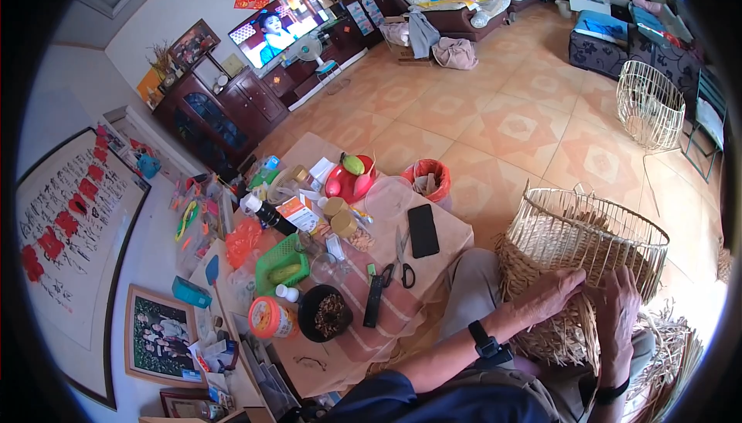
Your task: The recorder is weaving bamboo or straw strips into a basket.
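A half-woven basket (541, 257), seen in the head view, stands at the person's lap in the lower right, its bare ribs rising above the woven part. The left hand (563, 287) and right hand (617, 303) meet at its near wall and hide part of it. The left fingers are bunched close together and the right fingers are bent against the weave; whether either pinches a strand cannot be told.

Surroundings: loose straw (666, 349) crowds the right side of the basket, and the person's knee (473, 280) lies between basket and table (439, 275). The table's near edge carries a phone (423, 231), scissors (408, 275) and a remote control (376, 303); behind these are a black bowl (308, 321), an orange tub (272, 319) and a green tray (267, 270) holding a cucumber-like vegetable (284, 274). A red bin (444, 180) stands just beyond the table. Farther off are a fan (311, 50), a television (270, 33) and a sofa (456, 21).

Counts: two baskets, the second an openwork frame (651, 106) on the floor at upper right; one phone; one pair of scissors; one red dish (334, 174) with one green and two pink fruits (362, 185); two wristbands (487, 340), one per wrist.
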